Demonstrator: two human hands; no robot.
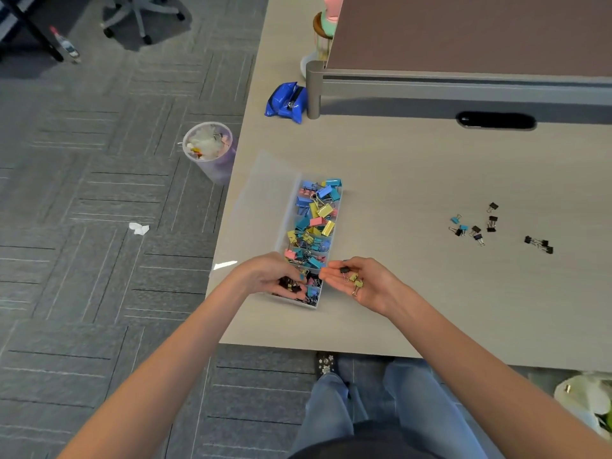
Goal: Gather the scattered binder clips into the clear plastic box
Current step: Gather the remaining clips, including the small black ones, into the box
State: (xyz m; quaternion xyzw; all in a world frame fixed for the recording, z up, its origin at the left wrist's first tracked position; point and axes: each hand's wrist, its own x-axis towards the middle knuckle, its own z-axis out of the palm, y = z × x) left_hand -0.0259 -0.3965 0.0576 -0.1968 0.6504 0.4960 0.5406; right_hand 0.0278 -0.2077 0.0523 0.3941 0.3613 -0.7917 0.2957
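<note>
A long clear plastic box, heaped with coloured binder clips, is seen lying on the pale tabletop near its left edge, its lid opened out flat to the left. The left hand is held over the near end of the box, its grip cupped loosely around a bunch of small dark clips. The right hand is held palm up just beside the box, its grip apart, with a few small clips resting on the palm. Further loose clips are left scattered on the tabletop well to the right.
</note>
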